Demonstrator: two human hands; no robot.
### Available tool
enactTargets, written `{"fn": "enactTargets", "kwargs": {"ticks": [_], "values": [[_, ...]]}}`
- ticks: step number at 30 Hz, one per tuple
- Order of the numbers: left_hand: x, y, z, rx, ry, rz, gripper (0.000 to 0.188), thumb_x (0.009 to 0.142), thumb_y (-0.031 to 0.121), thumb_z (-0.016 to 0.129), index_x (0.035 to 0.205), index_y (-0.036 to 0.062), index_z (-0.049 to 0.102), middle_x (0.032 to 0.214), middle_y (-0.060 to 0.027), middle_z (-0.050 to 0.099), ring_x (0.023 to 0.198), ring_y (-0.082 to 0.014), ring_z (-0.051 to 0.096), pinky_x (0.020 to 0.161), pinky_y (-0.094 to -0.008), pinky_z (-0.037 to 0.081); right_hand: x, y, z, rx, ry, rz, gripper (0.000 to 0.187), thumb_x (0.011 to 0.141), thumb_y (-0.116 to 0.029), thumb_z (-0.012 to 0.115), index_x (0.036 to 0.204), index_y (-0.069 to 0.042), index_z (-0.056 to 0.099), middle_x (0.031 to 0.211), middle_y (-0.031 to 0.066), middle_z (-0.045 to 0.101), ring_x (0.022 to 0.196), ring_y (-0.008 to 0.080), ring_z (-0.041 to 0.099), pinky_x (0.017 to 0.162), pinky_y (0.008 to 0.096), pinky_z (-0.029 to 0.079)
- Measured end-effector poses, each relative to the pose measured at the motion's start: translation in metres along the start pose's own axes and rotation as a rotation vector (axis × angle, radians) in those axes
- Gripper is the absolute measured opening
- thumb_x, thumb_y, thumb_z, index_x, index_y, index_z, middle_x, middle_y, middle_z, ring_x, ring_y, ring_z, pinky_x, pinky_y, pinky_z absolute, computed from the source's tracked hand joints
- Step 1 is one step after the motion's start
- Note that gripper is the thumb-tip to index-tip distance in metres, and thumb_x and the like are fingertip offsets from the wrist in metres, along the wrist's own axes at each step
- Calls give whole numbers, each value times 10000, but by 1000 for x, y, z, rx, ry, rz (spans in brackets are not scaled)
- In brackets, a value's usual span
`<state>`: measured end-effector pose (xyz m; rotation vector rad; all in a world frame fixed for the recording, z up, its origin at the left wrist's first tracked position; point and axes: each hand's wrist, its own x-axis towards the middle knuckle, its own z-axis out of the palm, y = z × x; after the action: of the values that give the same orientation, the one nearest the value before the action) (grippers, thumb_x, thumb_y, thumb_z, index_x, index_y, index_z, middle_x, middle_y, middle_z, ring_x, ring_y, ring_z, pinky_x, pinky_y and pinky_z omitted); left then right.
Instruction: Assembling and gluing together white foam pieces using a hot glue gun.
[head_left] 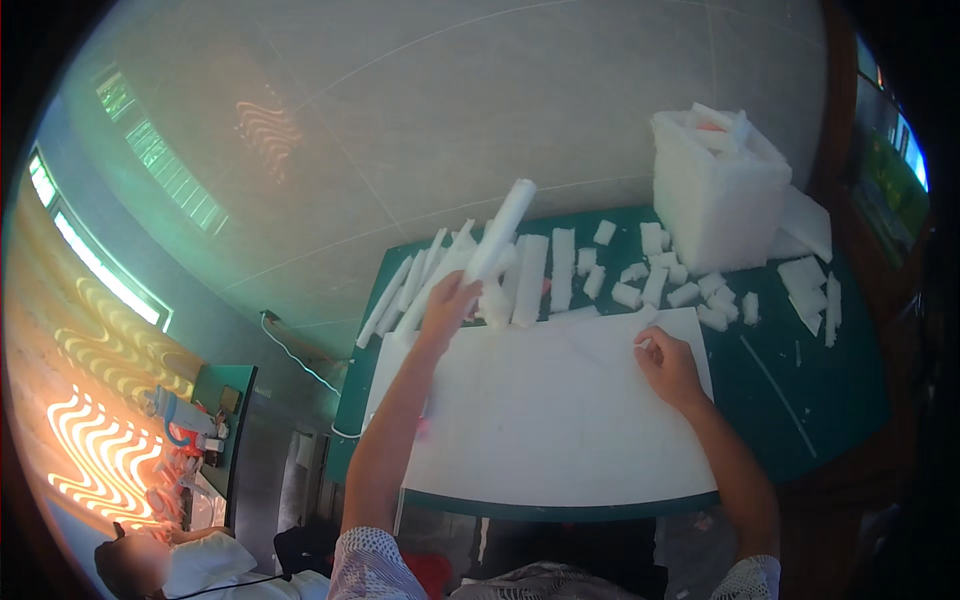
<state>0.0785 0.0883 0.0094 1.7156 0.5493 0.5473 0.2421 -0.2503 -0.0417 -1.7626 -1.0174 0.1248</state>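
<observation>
My left hand (pixel 450 305) is closed round the lower end of a long white foam strip (pixel 505 222), which tilts up and to the right above the far edge of a white board (pixel 530 420). Over the board's right side, my right hand (pixel 668 365) is curled with its fingertips drawn together. Something small and white shows at those fingertips, too small to name. Beyond the left hand lie several long foam strips (pixel 382 300), side by side. Many short foam pieces (pixel 683 294) are scattered beyond the right hand.
The green table (pixel 850 385) has a rounded right end. A tall white foam box (pixel 700 195) with scraps in its top stands at the back right, a foam sheet (pixel 803 225) beside it. At lower left, another person (pixel 200 562) sits near a side table (pixel 243 400).
</observation>
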Motion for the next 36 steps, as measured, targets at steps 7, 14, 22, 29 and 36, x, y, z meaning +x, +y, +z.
{"fn": "enactTargets", "kwargs": {"ticks": [7,14,22,29,36], "values": [[12,6,74,544,236,284,410,871,220,658,1169,-22,516,912,-246,661,821,-357,677,708,-446,527,-2,-2,-4,-34,-5,46,113,859,-65,662,962,-36,623,613,54,580,487,129,524,485,282,391],[33,9,115,627,181,403,472,875,170,621,1275,40,407,1107,-278,576,921,-486,614,780,-538,503,-4,0,-6,-39,-24,50,119,864,-77,663,969,-39,624,639,58,596,517,128,541,505,283,406],[50,8,159,785,217,230,496,802,127,623,1256,96,425,1116,-238,541,970,-472,599,798,-541,491,-5,7,1,-53,-5,17,130,868,-140,662,965,-60,626,673,119,622,603,279,605,577,373,468],[63,-21,174,693,98,350,306,842,157,588,1113,39,507,1120,-234,579,877,-468,618,761,-532,496,-4,1,-4,-21,-68,42,129,862,-140,668,958,-69,619,650,96,607,606,274,600,571,382,447],[55,-28,158,1164,169,514,305,831,175,602,1101,52,530,1001,-189,639,962,-412,599,753,-526,460,-5,7,-4,-41,-61,18,132,874,-152,664,969,-73,618,644,88,607,601,272,601,572,387,445]]}}
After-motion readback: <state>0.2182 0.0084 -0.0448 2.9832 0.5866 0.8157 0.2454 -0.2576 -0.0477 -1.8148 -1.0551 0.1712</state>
